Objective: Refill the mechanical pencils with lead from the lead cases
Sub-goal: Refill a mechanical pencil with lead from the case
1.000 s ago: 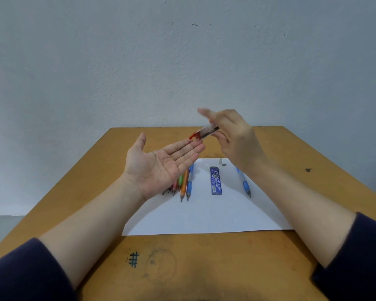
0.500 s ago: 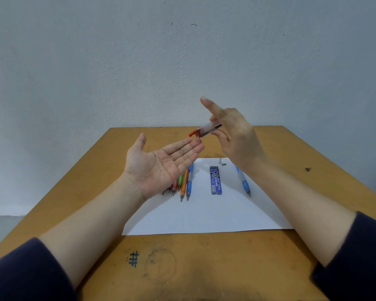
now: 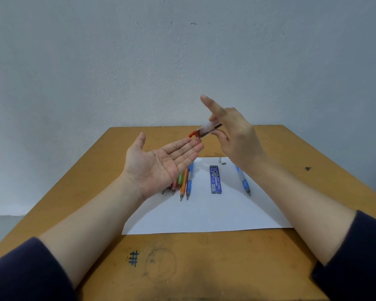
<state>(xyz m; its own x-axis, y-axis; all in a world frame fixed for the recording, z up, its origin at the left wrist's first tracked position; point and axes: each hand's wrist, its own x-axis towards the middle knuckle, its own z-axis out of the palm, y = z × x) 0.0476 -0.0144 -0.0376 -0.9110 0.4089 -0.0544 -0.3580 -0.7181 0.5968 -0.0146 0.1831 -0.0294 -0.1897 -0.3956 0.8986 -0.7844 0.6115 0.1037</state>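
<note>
A clear red-capped lead case (image 3: 206, 130) tilts cap-down in mid-air. A blue lead case (image 3: 215, 179) lies flat between coloured pencils (image 3: 183, 183) and one blue pencil (image 3: 244, 184).

pencils (image 3: 183, 183) left on paper (image 3: 204, 216) | lead case (image 3: 215, 180) centre | lone pencil (image 3: 243, 181) right | caps (image 3: 223, 163), perhaps, behind

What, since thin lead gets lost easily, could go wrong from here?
The clear lead case, tilted in the right hand, has its red end over the left hand's fingertips, not its palm: lead may spill past onto the paper. The pinch looks light, so the case might slip.
</note>
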